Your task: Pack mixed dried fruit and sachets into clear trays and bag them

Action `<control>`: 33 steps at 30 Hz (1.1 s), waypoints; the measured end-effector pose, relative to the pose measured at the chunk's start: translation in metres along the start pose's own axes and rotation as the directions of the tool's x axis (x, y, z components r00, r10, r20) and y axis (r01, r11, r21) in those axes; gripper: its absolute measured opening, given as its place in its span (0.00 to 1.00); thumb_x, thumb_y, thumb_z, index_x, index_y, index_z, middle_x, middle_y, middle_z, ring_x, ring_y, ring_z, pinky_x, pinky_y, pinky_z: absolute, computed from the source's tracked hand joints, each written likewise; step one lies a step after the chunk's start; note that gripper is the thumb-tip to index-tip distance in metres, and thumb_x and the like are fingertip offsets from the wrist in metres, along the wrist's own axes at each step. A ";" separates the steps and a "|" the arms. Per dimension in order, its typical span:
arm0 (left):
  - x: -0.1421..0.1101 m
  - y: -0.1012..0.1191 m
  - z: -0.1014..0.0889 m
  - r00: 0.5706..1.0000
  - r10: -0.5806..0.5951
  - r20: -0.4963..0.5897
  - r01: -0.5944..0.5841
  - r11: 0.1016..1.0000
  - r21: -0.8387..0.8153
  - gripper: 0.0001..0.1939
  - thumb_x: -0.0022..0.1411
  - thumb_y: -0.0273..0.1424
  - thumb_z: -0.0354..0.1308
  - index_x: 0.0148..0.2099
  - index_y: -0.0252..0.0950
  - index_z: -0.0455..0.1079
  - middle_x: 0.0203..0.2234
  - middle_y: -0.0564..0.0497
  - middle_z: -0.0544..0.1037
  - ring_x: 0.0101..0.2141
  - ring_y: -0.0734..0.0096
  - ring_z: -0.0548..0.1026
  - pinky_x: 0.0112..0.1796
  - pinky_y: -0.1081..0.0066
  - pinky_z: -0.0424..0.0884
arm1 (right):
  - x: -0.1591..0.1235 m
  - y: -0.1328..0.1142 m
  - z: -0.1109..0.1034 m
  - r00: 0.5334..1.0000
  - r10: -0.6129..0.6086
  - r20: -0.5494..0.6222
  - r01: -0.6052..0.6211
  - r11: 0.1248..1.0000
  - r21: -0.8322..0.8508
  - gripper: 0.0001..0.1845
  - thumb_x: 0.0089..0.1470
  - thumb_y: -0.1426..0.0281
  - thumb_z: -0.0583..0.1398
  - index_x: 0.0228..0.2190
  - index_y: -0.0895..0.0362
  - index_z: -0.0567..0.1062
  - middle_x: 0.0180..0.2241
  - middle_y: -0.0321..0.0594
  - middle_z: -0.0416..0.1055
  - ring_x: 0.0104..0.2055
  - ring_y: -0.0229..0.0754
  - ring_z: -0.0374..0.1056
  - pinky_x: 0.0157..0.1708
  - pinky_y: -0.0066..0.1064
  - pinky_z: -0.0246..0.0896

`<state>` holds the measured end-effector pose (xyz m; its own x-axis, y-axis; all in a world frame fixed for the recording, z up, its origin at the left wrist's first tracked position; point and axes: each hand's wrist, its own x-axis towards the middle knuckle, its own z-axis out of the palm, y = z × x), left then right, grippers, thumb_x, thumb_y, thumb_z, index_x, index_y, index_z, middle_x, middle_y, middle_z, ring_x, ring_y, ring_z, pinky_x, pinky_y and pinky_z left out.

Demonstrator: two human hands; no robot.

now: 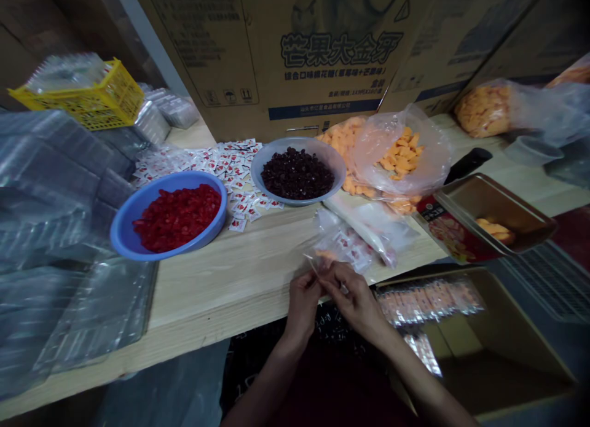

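My left hand [303, 304] and my right hand [354, 299] meet at the front edge of the wooden table [221, 273]. Both pinch a small clear plastic bag [338, 246] with orange pieces and red-and-white sachets inside. The fingers of each hand are closed on the bag's near edge. A blue bowl of red dried fruit [177, 215] sits to the left. Behind the hands stands a grey bowl of dark dried berries [297, 172].
Small red-and-white sachets [216, 163] lie scattered between the bowls. An open bag of orange pieces [391, 160], a metal tray [495, 212], clear plastic trays [69, 230], a yellow basket [87, 98], large cartons [322, 52] and a box of filled packets [428, 298] surround me.
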<state>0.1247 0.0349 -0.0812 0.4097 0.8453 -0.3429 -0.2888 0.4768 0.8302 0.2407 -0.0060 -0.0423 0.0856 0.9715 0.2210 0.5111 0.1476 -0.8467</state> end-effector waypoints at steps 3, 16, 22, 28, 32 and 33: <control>0.004 -0.004 0.006 0.990 0.103 -0.094 -0.095 0.992 0.086 0.09 0.53 0.35 0.67 0.29 0.35 0.76 0.25 0.52 0.77 0.30 0.68 0.73 0.36 0.71 0.69 | -0.006 -0.006 -0.002 0.999 -0.037 0.006 0.037 0.998 -0.046 0.11 0.66 0.70 0.54 0.30 0.54 0.69 0.30 0.38 0.68 0.37 0.44 0.66 0.43 0.38 0.62; -0.031 0.036 -0.016 0.988 0.150 0.019 -0.148 0.939 0.311 0.18 0.65 0.44 0.58 0.38 0.35 0.79 0.31 0.48 0.80 0.34 0.65 0.75 0.39 0.70 0.71 | -0.030 -0.010 -0.006 0.958 -0.267 0.104 0.287 0.890 -0.354 0.36 0.67 0.77 0.51 0.70 0.45 0.48 0.68 0.44 0.55 0.71 0.49 0.49 0.67 0.56 0.51; -0.054 0.065 -0.010 0.979 0.202 -0.030 -0.180 0.924 0.338 0.21 0.57 0.43 0.67 0.51 0.41 0.77 0.41 0.48 0.82 0.37 0.63 0.78 0.43 0.70 0.74 | -0.026 -0.030 -0.056 0.947 -0.285 -0.151 0.253 0.947 -0.199 0.26 0.68 0.74 0.52 0.63 0.45 0.66 0.59 0.41 0.70 0.62 0.45 0.66 0.60 0.46 0.66; -0.048 0.066 -0.016 0.955 0.257 -0.146 -0.179 0.896 0.406 0.22 0.61 0.41 0.65 0.56 0.43 0.73 0.42 0.52 0.81 0.38 0.72 0.77 0.46 0.74 0.73 | -0.079 -0.042 -0.147 0.725 0.075 -0.684 -0.148 0.988 -0.049 0.13 0.63 0.68 0.61 0.47 0.48 0.81 0.48 0.39 0.79 0.52 0.47 0.74 0.56 0.44 0.69; -0.036 0.061 -0.024 0.949 0.258 -0.184 -0.165 0.898 0.409 0.22 0.59 0.41 0.66 0.54 0.41 0.74 0.41 0.53 0.81 0.37 0.74 0.77 0.48 0.71 0.73 | -0.151 -0.009 -0.195 0.491 0.109 -0.864 -0.335 0.940 -0.072 0.14 0.59 0.63 0.65 0.46 0.52 0.82 0.46 0.42 0.80 0.49 0.48 0.76 0.53 0.42 0.69; -0.034 0.059 -0.024 0.951 0.249 -0.185 -0.155 0.899 0.410 0.22 0.59 0.40 0.67 0.54 0.41 0.74 0.41 0.52 0.81 0.37 0.74 0.77 0.49 0.70 0.73 | -0.171 0.009 -0.201 0.444 0.124 -0.887 -0.378 0.924 -0.059 0.15 0.58 0.62 0.65 0.46 0.53 0.82 0.47 0.42 0.79 0.49 0.48 0.75 0.53 0.41 0.69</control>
<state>0.0726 0.0399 -0.0306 0.1572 0.9669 -0.2011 0.0320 0.1986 0.9796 0.4030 -0.2083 0.0096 0.8606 0.2849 0.4222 0.4907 -0.2418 -0.8371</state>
